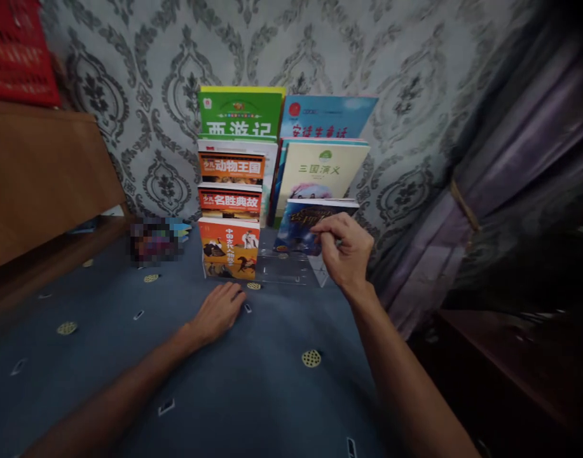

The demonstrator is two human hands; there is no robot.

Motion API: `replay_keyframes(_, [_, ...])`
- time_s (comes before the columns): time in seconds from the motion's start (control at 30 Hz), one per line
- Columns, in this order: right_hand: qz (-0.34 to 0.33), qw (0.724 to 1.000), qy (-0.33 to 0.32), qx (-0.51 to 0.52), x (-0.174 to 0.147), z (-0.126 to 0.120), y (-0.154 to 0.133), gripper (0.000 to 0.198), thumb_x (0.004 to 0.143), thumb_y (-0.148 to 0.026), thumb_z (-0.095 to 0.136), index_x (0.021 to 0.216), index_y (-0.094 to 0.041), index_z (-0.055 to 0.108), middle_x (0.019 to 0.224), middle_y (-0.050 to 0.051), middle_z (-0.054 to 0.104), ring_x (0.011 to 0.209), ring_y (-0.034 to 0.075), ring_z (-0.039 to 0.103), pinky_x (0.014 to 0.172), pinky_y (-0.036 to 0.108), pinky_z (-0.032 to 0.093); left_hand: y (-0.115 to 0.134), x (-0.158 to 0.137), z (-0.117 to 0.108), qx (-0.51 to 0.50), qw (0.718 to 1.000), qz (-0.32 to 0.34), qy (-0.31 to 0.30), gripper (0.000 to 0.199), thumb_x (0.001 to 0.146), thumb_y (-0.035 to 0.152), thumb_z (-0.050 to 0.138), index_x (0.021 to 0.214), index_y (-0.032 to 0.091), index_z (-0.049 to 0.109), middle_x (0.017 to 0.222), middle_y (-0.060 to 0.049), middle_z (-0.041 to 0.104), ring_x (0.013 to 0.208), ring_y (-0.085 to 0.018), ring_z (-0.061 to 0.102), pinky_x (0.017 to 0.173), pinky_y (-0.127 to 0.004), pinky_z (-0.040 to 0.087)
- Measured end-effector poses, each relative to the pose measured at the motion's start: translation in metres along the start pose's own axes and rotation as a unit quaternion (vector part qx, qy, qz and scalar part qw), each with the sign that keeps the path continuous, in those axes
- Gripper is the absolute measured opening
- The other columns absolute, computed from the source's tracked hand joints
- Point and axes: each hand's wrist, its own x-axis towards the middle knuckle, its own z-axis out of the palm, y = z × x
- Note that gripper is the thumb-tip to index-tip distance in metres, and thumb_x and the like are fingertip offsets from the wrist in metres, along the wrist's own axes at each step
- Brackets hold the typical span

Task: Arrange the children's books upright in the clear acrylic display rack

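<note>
My right hand (346,249) is closed at the right part of a dark blue paperback book (295,222), its curled fingers against the cover; the exact grip is partly hidden. This book leans in the right column of a clear tiered book rack (281,270). My left hand (219,310) lies palm down on the blue patterned cloth, fingers stretched out, just in front of the rack. Nearest to it is an orange book (230,248) at the front of the left column.
Behind stand a green book (241,114), a light blue book (327,114) and a cream book (322,165). A wooden cabinet (43,184) flanks the left, with a red basket (19,57) above. A tied purple curtain (444,254) hangs right. A blurred-out item (152,240) lies left.
</note>
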Motion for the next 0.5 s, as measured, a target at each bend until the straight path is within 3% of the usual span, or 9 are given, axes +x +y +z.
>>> replay_keyframes(0.17, [-0.071,0.987,-0.126,0.07,-0.025,0.031,-0.043,0.027,0.091,-0.009,0.045,0.084,-0.023,0.067,0.085,0.002,0.066,0.077,0.015,0.064,0.068,0.027,0.049,-0.073,-0.035,-0.006,0.034,0.992,-0.119,-0.013,0.026,0.093,0.013,0.045,0.099,0.024,0.069,0.096,-0.007,0.073,0.097,-0.026,0.065,0.088,-0.039,0.053])
replay_keyframes(0.3, [-0.145,0.944,-0.292,0.057,-0.072,0.066,-0.073,0.028,0.092,-0.007,0.041,0.082,-0.022,0.063,0.085,0.003,0.065,0.069,0.013,0.058,0.06,0.024,0.042,-0.135,-0.041,-0.015,0.078,0.965,-0.25,0.031,0.036,0.096,0.018,0.037,0.116,0.013,0.066,0.117,-0.02,0.069,0.113,-0.034,0.061,0.096,-0.05,0.049])
replay_keyframes(0.4, [-0.167,0.908,-0.383,0.043,-0.11,0.086,-0.093,0.025,0.089,-0.005,0.046,0.077,-0.021,0.059,0.081,0.001,0.062,0.06,0.012,0.05,0.055,0.025,0.035,-0.174,-0.036,-0.018,0.107,0.937,-0.328,0.05,0.054,0.097,0.03,0.041,0.142,0.003,0.048,0.149,-0.031,0.046,0.138,-0.043,0.043,0.108,-0.061,0.038])
replay_keyframes(0.5, [-0.152,0.88,-0.446,0.062,-0.136,0.093,-0.108,0.021,0.087,-0.003,0.051,0.077,-0.021,0.058,0.081,0.0,0.063,0.062,0.012,0.051,0.055,0.026,0.034,-0.204,-0.03,-0.016,0.102,0.912,-0.397,0.004,0.08,0.094,0.051,0.049,0.155,0.002,0.029,0.162,-0.032,0.026,0.151,-0.045,0.022,0.114,-0.068,0.027])
